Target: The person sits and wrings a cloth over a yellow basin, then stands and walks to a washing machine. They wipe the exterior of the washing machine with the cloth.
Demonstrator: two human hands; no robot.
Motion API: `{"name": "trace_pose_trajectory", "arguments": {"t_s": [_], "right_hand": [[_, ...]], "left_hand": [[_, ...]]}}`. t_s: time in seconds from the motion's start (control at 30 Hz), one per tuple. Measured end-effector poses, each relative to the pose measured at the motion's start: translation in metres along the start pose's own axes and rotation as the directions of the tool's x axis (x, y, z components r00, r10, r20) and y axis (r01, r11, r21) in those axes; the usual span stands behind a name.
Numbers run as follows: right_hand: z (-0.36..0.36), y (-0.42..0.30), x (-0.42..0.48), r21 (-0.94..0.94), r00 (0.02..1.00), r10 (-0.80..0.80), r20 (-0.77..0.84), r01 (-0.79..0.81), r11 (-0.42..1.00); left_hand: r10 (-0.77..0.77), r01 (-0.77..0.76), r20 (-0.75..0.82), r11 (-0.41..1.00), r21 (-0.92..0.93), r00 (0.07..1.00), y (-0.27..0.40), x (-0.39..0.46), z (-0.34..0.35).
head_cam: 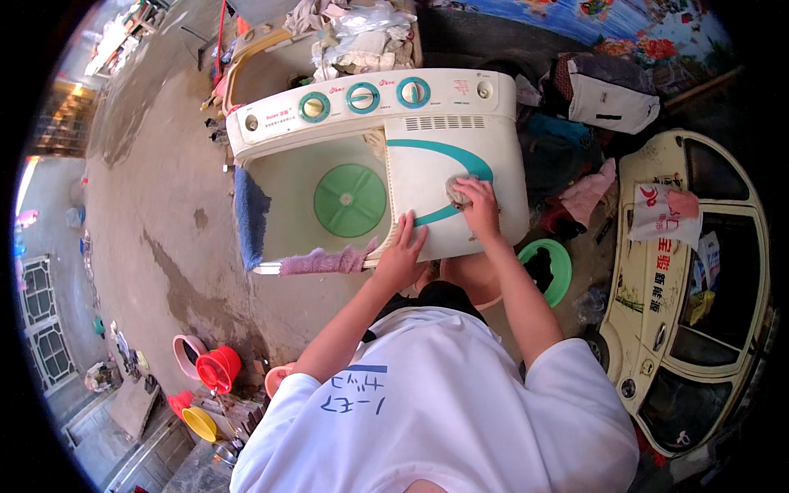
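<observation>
A white twin-tub washing machine (431, 160) stands before me, with a row of dials on its panel. My right hand (479, 206) presses a crumpled greyish cloth (458, 191) against the right-hand top, over a teal curved stripe. My left hand (400, 252) rests on the front edge of the same top, beside the open wash tub (290, 185). Its fingers are spread and hold nothing. Inside the tub a green pulsator disc (350, 200) shows at the bottom. A blue towel (249, 215) hangs over the tub's left rim, and a pink cloth (330, 259) lies along the front rim.
A green basin (562, 271) with dark cloth and a pink basin (471, 277) sit on the floor close to my right. A cream car (641, 296) stands farther right. Clothes and plastic are heaped behind the machine (370, 43). A red bucket (219, 370) is at the lower left.
</observation>
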State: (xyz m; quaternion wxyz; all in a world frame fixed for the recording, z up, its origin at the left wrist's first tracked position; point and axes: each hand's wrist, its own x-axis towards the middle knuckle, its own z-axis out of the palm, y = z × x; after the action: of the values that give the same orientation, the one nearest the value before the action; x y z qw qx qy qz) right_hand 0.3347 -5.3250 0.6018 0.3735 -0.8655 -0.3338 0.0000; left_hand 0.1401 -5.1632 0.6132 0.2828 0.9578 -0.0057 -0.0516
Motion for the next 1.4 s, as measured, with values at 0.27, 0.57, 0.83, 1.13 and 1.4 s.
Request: {"name": "trace_pose_trajectory", "arguments": {"t_s": [0.27, 0.57, 0.83, 1.13, 1.4], "right_hand": [[-0.006, -0.012, -0.055, -0.044, 1.0, -0.014, 0.001, 0.014, 0.999], [-0.007, -0.015, -0.02, -0.052, 1.0, -0.013, -0.011, 0.012, 0.999], [0.006, 0.003, 0.049, -0.105, 0.997, -0.059, -0.049, 0.054, 0.993], [0.014, 0.007, 0.079, -0.106, 0.998, -0.018, -0.066, 0.011, 0.994], [0.008, -0.002, 0.022, -0.039, 0.997, -0.05, -0.065, 0.047, 0.998]], "left_hand": [[0.005, -0.005, 0.01, 1.0, 0.002, 1.0, 0.0, -0.001, -0.003], [-0.011, 0.011, 0.012, 1.0, -0.006, 1.0, 0.004, -0.001, -0.007], [0.002, -0.001, -0.007, 1.0, 0.023, 1.0, 0.004, -0.001, -0.003], [-0.008, 0.008, -0.014, 1.0, -0.003, 1.0, 0.004, -0.001, -0.002], [-0.004, 0.004, -0.015, 1.0, 0.01, 1.0, 0.002, -0.001, 0.001]]}}
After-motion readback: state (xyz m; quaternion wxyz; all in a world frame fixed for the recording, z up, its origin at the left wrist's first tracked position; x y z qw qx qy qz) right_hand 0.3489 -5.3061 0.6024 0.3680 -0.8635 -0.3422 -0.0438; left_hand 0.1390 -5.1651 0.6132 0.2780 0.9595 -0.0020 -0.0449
